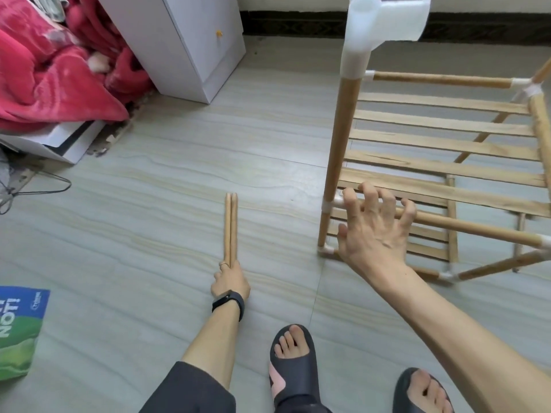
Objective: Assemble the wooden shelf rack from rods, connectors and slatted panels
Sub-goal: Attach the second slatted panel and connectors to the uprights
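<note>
Rack [343,129] at 2 o'clock looks about half done: frame's up and the slatted panels [441,123] are in, but the top connector [362,28] has bare sockets. My left hand [231,281] grips two spare rods [231,228] at 6. My right hand [372,231] is open, fingers spread at the lower rail [477,228].

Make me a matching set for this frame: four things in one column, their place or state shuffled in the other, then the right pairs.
1 left hand
2 right hand
3 white connector
4 red blanket

A on top of the upright rod
B heaped beside the white cabinet
C grips two loose rods
D open, fingers spread, by the rack

Pairs: 1-C, 2-D, 3-A, 4-B
</note>
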Tool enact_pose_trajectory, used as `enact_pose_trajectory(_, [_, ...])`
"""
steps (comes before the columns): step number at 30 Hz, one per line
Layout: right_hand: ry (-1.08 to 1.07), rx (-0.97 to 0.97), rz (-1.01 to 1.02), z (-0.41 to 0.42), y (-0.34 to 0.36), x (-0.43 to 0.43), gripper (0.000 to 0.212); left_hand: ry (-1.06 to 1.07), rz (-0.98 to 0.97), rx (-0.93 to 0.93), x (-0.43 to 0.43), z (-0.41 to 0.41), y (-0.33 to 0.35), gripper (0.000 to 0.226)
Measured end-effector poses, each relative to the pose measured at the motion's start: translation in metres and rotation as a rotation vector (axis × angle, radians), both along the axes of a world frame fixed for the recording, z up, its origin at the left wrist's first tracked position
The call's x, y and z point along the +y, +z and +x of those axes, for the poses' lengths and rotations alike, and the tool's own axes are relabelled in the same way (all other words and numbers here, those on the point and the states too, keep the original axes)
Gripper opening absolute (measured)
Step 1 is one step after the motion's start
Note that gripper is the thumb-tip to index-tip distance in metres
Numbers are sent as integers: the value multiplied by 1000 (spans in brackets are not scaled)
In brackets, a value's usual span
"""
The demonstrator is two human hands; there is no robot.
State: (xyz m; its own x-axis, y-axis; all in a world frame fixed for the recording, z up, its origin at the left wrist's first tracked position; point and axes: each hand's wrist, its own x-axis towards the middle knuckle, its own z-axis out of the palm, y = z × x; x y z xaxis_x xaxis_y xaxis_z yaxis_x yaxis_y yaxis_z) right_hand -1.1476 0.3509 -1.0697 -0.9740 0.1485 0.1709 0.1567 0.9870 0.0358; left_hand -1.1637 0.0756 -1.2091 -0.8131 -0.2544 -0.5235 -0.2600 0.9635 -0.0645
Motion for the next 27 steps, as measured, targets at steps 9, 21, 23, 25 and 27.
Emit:
enact_pose_trajectory(9, [14, 21, 0, 1, 0, 2, 73, 113, 103, 42, 9, 7, 1, 62])
enact_pose_trajectory(21, [138, -259, -228, 16, 49, 17, 79, 430, 1188, 252, 13, -26, 185, 29])
enact_pose_trajectory(23, [116, -147, -450, 21, 75, 21, 67, 211, 1160, 452, 12, -32, 233, 29])
enact_pose_trajectory(25, [98, 28, -703, 27, 107, 26, 52, -1, 1105, 638, 15, -36, 280, 27])
enact_pose_trajectory(27, [80, 173, -979, 31, 150, 28, 42, -198, 1040, 796, 25, -36, 323, 27])
